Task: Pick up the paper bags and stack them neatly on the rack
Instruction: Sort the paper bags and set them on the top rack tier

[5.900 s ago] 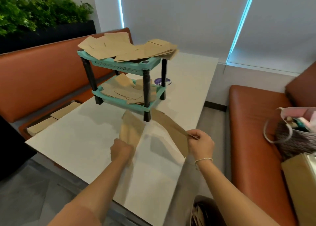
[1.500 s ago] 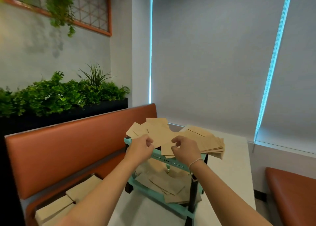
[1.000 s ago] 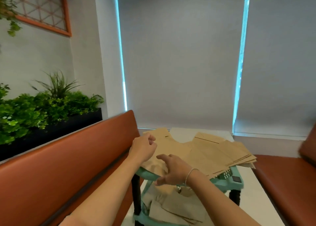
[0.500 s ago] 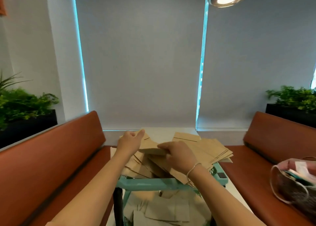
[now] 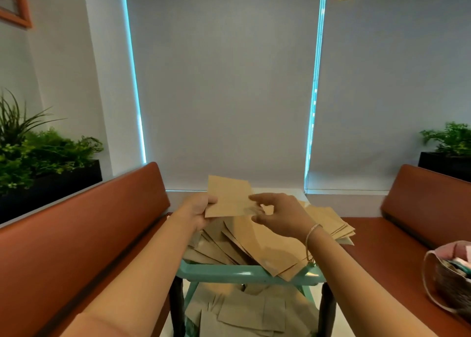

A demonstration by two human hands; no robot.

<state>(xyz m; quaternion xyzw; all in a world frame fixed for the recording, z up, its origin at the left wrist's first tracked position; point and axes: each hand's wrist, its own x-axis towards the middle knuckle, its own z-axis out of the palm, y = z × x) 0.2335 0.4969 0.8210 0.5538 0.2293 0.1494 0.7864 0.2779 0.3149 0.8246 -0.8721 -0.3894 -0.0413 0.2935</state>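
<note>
Matt brown paper bags [image 5: 267,245] on a smooth teal plastic rack [image 5: 244,273]; benches [image 5: 84,234] in glossy leather-like upholstery

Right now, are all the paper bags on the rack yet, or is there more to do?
Mostly done: many flat brown paper bags lie on the teal plastic rack, and more on its lower shelf. In hand: the left hand pinches one brown bag above the pile, with the right hand beside it. Left: setting it down and tidying the fanned, uneven pile.
</note>
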